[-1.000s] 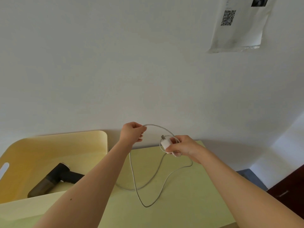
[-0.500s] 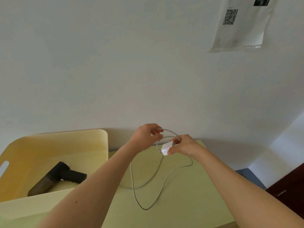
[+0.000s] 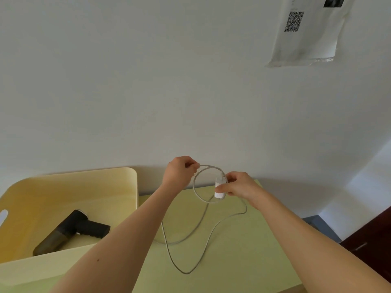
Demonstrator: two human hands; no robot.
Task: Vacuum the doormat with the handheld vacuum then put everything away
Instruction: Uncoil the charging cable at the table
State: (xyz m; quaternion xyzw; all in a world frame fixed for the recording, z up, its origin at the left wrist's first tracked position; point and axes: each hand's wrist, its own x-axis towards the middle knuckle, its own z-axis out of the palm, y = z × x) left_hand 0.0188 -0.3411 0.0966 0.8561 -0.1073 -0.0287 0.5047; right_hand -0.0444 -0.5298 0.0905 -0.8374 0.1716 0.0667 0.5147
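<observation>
Head view: pinching the white charger plug in the right hand, nipping the cable just left of it in the left hand, one coil hanging between them above the table. Slack trailing toward the body along the table, nearer the left forearm, so probably to be drawn up leftward and laid onto the coil. Well off to the left, lying in the yellow bin: handheld vacuum.

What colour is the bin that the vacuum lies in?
The bin is pale yellow, seen in the head view.
</observation>
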